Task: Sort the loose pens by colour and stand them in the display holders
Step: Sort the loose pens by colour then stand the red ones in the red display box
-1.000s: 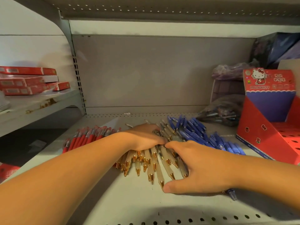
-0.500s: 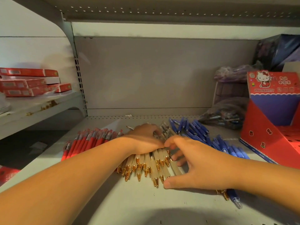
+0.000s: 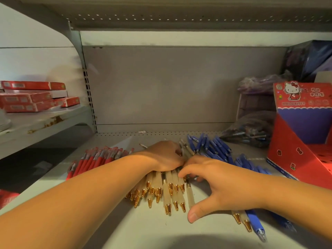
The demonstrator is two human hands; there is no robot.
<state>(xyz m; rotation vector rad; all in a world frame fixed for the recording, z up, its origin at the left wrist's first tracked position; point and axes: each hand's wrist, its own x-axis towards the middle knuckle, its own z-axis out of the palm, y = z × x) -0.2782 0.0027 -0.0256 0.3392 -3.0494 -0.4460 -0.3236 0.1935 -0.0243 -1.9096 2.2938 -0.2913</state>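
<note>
A pale grey metal shelf [image 3: 152, 230] with rows of small holes carries everything. A plain grey back panel [image 3: 170, 87] stands at 12 o'clock and another perforated shelf board [image 3: 179, 15] runs overhead. At 9 o'clock a neighbouring shelf [image 3: 45, 126] with rust spots holds a stack of flat red boxes [image 3: 30, 97]. At 3 o'clock stands a red cardboard display holder [image 3: 301, 141] with a cartoon cat on its header, and clear plastic bags of pens [image 3: 251, 130] lie behind it.

The cream plastic pens with gold tips [image 3: 168, 191] lie in the middle of the shelf. Their long axes run from 12 to 6 o'clock and the gold tips point toward 6. At their 9 o'clock the red pens [image 3: 93, 159] lie side by side, slanting from 7 to 1 o'clock. At their 2 o'clock the blue pens [image 3: 215, 148] lie fanned out.

The hands are close together. The left hand [image 3: 167, 155] lies palm down on the cream pens, its fingers curled down over the bunch. The right hand [image 3: 221, 186] sets its bent fingertips on the same pens, thumb spread toward 6 o'clock. I cannot tell whether the right hand grips any.
</note>
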